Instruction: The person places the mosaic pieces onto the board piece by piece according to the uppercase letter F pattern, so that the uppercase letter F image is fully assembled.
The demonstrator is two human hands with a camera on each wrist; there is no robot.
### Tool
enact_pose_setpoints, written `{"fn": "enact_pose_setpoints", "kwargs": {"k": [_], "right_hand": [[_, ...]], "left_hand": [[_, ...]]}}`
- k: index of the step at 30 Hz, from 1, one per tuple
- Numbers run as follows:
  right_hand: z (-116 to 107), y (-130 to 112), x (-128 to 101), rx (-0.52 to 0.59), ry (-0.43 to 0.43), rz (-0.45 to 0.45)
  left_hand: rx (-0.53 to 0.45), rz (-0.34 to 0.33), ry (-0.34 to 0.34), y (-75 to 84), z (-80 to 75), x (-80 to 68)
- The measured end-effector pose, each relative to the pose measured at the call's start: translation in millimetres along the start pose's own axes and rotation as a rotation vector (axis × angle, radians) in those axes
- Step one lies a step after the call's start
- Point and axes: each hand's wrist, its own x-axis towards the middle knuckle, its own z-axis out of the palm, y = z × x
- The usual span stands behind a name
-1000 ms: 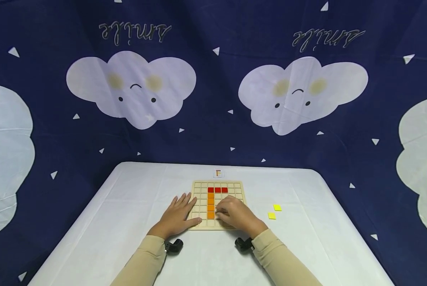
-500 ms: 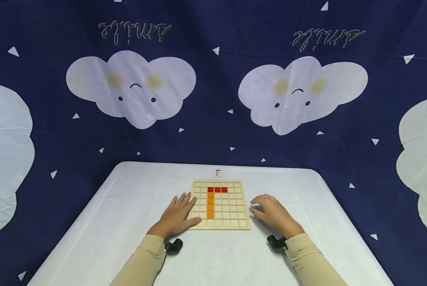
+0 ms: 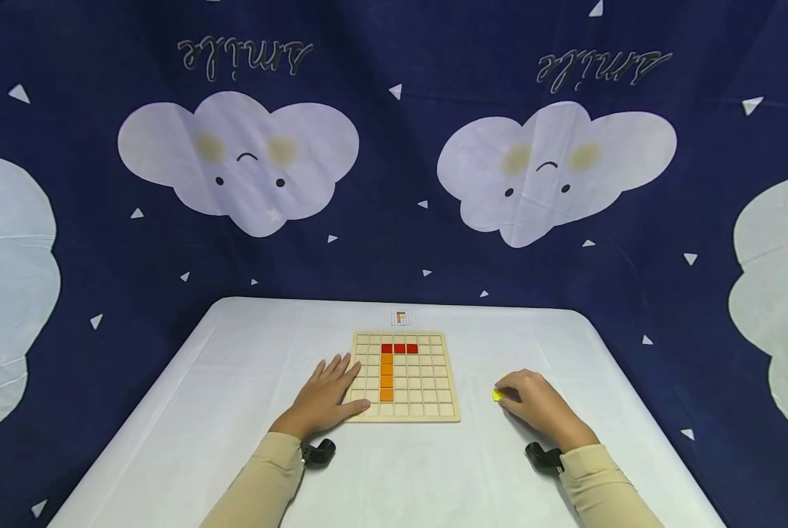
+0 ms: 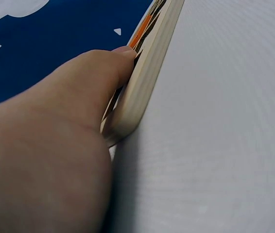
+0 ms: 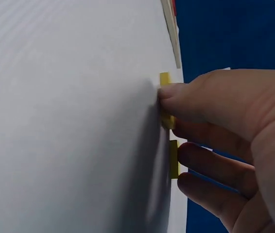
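A wooden grid board (image 3: 427, 413) lies on the table with red tiles (image 3: 400, 349) in a short row and orange tiles (image 3: 387, 375) in a column below its left end. My left hand (image 3: 321, 396) rests flat on the board's left side, fingers spread; its thumb (image 4: 113, 65) lies over the front edge. To the right of the board, my right hand (image 3: 541, 405) pinches a yellow square tile (image 5: 165, 78) at the table, the thumb on its near edge. A second yellow tile (image 5: 174, 160) lies just behind, close to the other fingers; the hand mostly hides it in the head view.
A small pattern card (image 3: 401, 317) lies beyond the board. The white table (image 3: 235, 345) ends at a dark blue cloth (image 3: 394, 161) printed with clouds. A black wrist camera (image 3: 543, 456) hangs under the right wrist, another (image 3: 318, 452) by the left.
My right hand has moved from over the board rightwards to the yellow tiles and now pinches one. The left hand has stayed on the board.
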Motion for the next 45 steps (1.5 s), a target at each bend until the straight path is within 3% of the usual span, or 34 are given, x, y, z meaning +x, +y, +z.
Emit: {"fn": "enact_pose_setpoints", "kwargs": {"k": [13,30,45], "right_hand": [[3,1,-1,-0.011,0.035,-0.028],[4,0,0,-0.001,0.111,-0.073],[9,-2,14,0.032,0.052,-0.012]], "left_hand": [[0.003,-0.010,-0.020,0.3,-0.8,0.2],[-0.009,0.016,0.009,1.0,-1.8,-0.7],[-0.002,-0.014,-0.015,2.6,-2.9,-1.4]]}}
